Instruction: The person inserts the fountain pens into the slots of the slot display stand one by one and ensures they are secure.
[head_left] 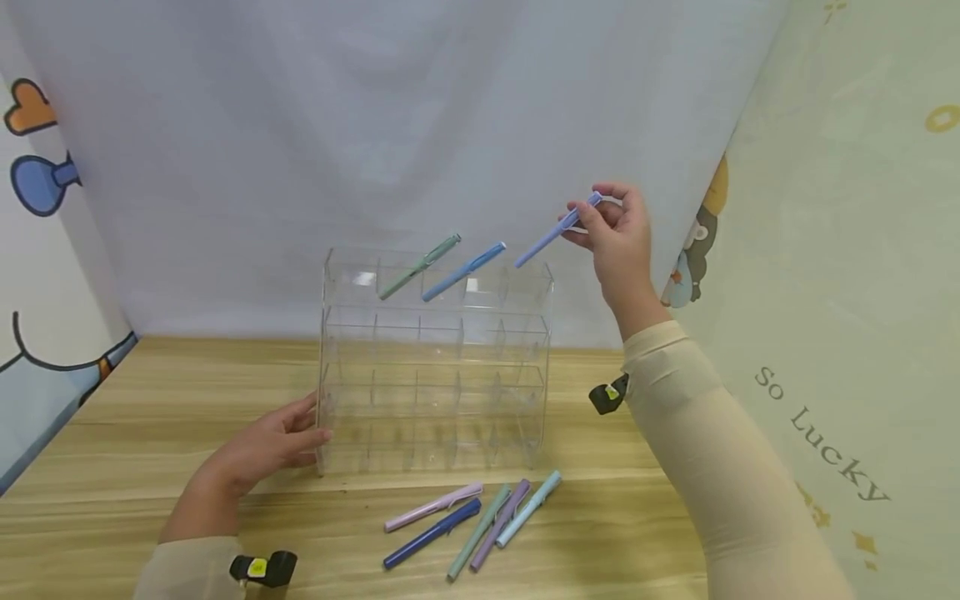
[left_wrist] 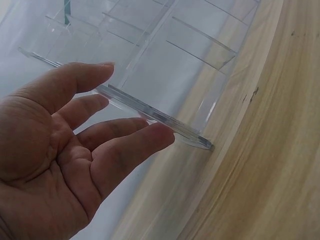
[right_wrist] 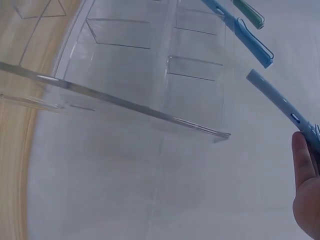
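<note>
A clear acrylic pen rack (head_left: 438,365) with several tiers of slots stands upright on the table. My left hand (head_left: 273,442) holds its left side panel near the bottom; in the left wrist view the thumb (left_wrist: 87,76) overlaps the panel's edge and the other fingers lie along the outer side. Up at the right, my right hand (head_left: 618,237) pinches a periwinkle pen (head_left: 551,237) by its clip end. That pen slants down to the left over the rack's top right corner. A green pen (head_left: 420,267) and a blue pen (head_left: 465,272) lean in the top tier.
Before the rack, several pens lie on the wooden table (head_left: 615,517): pink (head_left: 433,507), dark blue (head_left: 431,535), green (head_left: 478,533), purple (head_left: 500,525) and light blue (head_left: 528,509). A white cloth (head_left: 450,125) hangs behind; a printed curtain (head_left: 840,275) borders the right.
</note>
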